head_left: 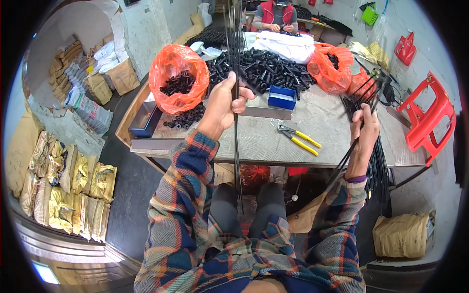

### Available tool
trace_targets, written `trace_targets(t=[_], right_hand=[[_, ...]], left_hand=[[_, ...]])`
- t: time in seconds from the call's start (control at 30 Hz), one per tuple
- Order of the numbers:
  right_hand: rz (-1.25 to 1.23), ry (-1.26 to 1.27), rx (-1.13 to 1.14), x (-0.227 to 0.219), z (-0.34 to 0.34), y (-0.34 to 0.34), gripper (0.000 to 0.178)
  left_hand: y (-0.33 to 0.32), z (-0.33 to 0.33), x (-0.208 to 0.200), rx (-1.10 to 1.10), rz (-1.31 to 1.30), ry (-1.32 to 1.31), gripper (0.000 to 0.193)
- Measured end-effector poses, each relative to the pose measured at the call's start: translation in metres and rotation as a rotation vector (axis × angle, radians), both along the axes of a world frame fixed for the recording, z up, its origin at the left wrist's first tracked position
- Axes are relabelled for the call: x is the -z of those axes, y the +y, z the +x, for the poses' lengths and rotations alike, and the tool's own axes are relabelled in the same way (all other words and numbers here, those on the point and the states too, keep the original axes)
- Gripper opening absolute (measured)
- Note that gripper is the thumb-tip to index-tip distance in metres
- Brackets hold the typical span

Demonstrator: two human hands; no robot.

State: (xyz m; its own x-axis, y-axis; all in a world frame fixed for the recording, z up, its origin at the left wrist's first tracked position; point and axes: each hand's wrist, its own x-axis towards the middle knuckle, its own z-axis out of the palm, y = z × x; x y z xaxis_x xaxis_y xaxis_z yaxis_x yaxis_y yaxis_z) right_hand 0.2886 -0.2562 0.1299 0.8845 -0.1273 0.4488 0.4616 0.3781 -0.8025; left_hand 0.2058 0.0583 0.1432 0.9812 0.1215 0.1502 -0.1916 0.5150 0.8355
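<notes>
My left hand (221,108) is closed around a bunch of long thin black rods (236,151), held upright over the near part of the table (259,139). My right hand (364,129) is closed on more thin black rods (343,163), which slant down along my wrist; their upper ends are blurred. Beside that hand, a thick bundle of black rods (378,176) hangs over the table's right edge. Pliers with yellow handles (304,140) lie between my hands. Behind them is a small blue box (282,98). A heap of short black tubular parts (264,68) covers the table's far middle.
An orange-red plastic bag (159,73) of black parts stands at the left, another (325,80) at the back right. A blue tray (145,118) sits at the left edge. A red plastic stool (430,119) is at the right. Across the table sits a person in a red vest (267,13).
</notes>
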Motion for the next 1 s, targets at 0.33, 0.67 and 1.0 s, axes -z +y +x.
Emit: trace_targets(t=[0.33,0.67,1.0], right_hand=[[-0.259,0.131,-0.249,0.009,-0.054,0.104,0.022],[-0.377,0.063,-0.483,0.041,-0.082,0.141,0.017],[-0.413,0.132,-0.776,0.045,-0.084,0.111,0.016]], left_hand=[[-0.043,0.029,0.022,-0.175,0.181,-0.091,0.009],[-0.080,0.022,0.031,-0.324,0.068,-0.168,0.024],[-0.039,0.007,0.005,0.090,0.068,-0.103,0.031]])
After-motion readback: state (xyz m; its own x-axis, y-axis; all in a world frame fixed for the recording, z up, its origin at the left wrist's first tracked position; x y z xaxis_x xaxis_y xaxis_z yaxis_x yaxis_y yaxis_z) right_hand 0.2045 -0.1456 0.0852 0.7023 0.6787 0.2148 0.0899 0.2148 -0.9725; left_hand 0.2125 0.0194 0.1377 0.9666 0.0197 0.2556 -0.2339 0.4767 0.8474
